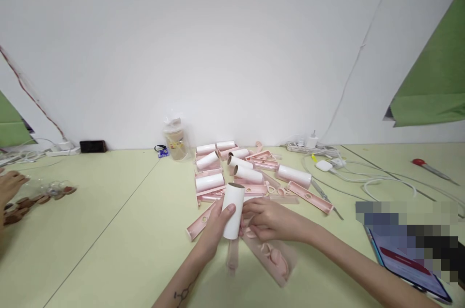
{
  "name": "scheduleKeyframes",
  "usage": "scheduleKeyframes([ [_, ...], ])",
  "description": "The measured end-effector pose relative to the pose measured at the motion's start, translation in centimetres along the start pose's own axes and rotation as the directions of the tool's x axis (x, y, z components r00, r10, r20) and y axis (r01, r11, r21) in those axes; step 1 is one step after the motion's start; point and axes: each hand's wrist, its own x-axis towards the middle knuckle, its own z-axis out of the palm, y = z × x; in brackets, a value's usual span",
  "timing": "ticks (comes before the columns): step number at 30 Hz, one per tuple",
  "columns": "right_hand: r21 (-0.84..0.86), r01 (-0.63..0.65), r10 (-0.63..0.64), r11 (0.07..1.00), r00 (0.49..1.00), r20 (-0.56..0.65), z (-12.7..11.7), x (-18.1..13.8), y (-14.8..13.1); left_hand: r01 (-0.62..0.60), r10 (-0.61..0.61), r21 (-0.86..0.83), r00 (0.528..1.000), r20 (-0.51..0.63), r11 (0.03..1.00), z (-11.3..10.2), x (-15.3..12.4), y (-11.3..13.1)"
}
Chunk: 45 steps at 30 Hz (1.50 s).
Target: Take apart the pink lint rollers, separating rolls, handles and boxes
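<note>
Landmark = the white roll (pixel 233 211) held upright-ish, tilted a bit, at centre of the pale green table (pixel 109 230).

Far left of the roll, at the frame edge: another person's hand (pixel 9 184), resting by a row of small clear-and-brown pieces (pixel 39 196); hand partly cut off, can't tell its grip. Behind that, by the wall: white power strip w/ cables (pixel 60 149) and a black box (pixel 93 146).

Just left of the roll: left hand (pixel 214 233), fingers wrapped round the roll's left side, thumb pressed on its front. A pink cover piece (pixel 199 223) lies flat on the table beside that hand, touching or nearly so.

Behind the roll, twd the wall: clear plastic jar (pixel 176 142), then a pile of more white rolls in pink holders (pixel 232 167).

Just right of the roll: right hand (pixel 271 221), fingers curled in and bunched at the roll's lower right side, over pink parts; exact pinch is hidden. Below both hands: a blurred pink handle piece (pixel 274 259) in clear wrap.

Further right: long pink cover (pixel 310 197), white charger and cables (pixel 327 165), red-handled screwdriver (pixel 430 168), and near the bottom-right corner a tablet (pixel 410 267), partly pixelated.
</note>
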Motion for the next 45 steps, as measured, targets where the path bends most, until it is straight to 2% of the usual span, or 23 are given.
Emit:
scheduleKeyframes([
  [2,0.149,-0.169,0.192,0.974,0.969,-0.156,-0.6,-0.9,-0.1,0.013,-0.013,0.024,1.0,0.022,1.0,-0.2,-0.1,0.1],
  [3,0.242,-0.26,0.318,0.935,0.916,-0.244,-0.9,-1.3,-0.2,0.024,-0.026,0.035,0.999,0.043,0.999,-0.2,-0.1,0.1],
  [4,0.33,-0.33,0.434,0.884,0.842,-0.321,-1.1,-1.8,-0.4,0.04,-0.044,0.05,0.996,0.072,0.998,-0.2,-0.2,0.0],
  [6,0.456,-0.378,0.569,0.806,0.707,-0.42,-1.2,-2.4,-0.9,0.093,-0.105,0.09,0.984,0.142,0.992,0.1,-0.4,-0.2],
  [7,0.495,-0.366,0.59,0.788,0.677,-0.44,-1.1,-2.5,-1.2,0.122,-0.14,0.112,0.975,0.17,0.986,0.2,-0.5,-0.4],
  [8,0.519,-0.344,0.591,0.782,0.673,-0.445,-0.9,-2.6,-1.5,0.146,-0.171,0.134,0.966,0.195,0.98,0.4,-0.6,-0.5],
  [11,0.541,-0.295,0.555,0.787,0.722,-0.413,-0.1,-2.5,-2.2,0.174,-0.209,0.166,0.952,0.222,0.971,0.8,-0.7,-0.8],
  [16,0.553,-0.251,0.542,0.794,0.705,-0.458,0.8,-2.7,-2.3,0.168,-0.196,0.168,0.966,0.166,0.971,1.0,-0.7,-0.8],
  [20,0.517,-0.176,0.464,0.838,0.727,-0.505,1.2,-2.8,-2.5,0.152,-0.176,0.139,0.968,0.178,0.979,1.0,-1.1,-0.3],
  [25,0.573,-0.216,0.506,0.79,0.758,-0.412,1.6,-2.6,-2.8,0.2,-0.219,0.117,0.957,0.188,0.973,1.0,-1.6,-0.3],
  [27,0.598,-0.183,0.492,0.781,0.77,-0.406,1.2,-2.9,-2.7,0.207,-0.215,0.059,0.958,0.189,0.976,1.0,-1.4,-0.4],
  [29,0.544,-0.189,0.463,0.817,0.778,-0.424,0.3,-3.5,-2.6,0.167,-0.155,-0.071,0.976,0.154,0.983,0.9,-1.2,-0.2],
  [31,0.379,-0.259,0.397,0.888,0.849,-0.348,-0.8,-4.1,-2.4,0.097,-0.079,-0.214,0.993,0.091,0.972,0.8,-0.9,0.2],
  [33,0.187,-0.317,0.344,0.93,0.929,-0.138,-1.7,-4.6,-2.4,0.059,-0.052,-0.303,0.998,0.032,0.951,0.9,-0.8,0.7],
  [34,0.123,-0.328,0.334,0.937,0.942,-0.031,-2.0,-4.8,-2.3,0.052,-0.053,-0.326,0.999,0.007,0.944,1.0,-0.8,0.9],
  [35,0.087,-0.339,0.336,0.937,0.941,0.046,-2.1,-4.8,-2.3,0.044,-0.052,-0.335,0.999,-0.014,0.941,1.1,-0.7,0.9],
  [37,0.075,-0.361,0.351,0.929,0.928,0.124,-1.9,-4.8,-2.3,0.029,-0.042,-0.332,0.999,-0.032,0.943,1.3,-0.7,0.7],
  [41,0.087,-0.388,0.373,0.918,0.916,0.149,-1.1,-4.6,-2.0,0.099,-0.103,-0.332,0.995,0.004,0.938,1.8,-0.7,-0.2],
  [45,0.074,-0.45,0.432,0.89,0.884,0.181,-0.2,-4.4,-1.7,0.118,-0.139,-0.368,0.99,-0.029,0.922,1.9,-0.7,-0.5],
])
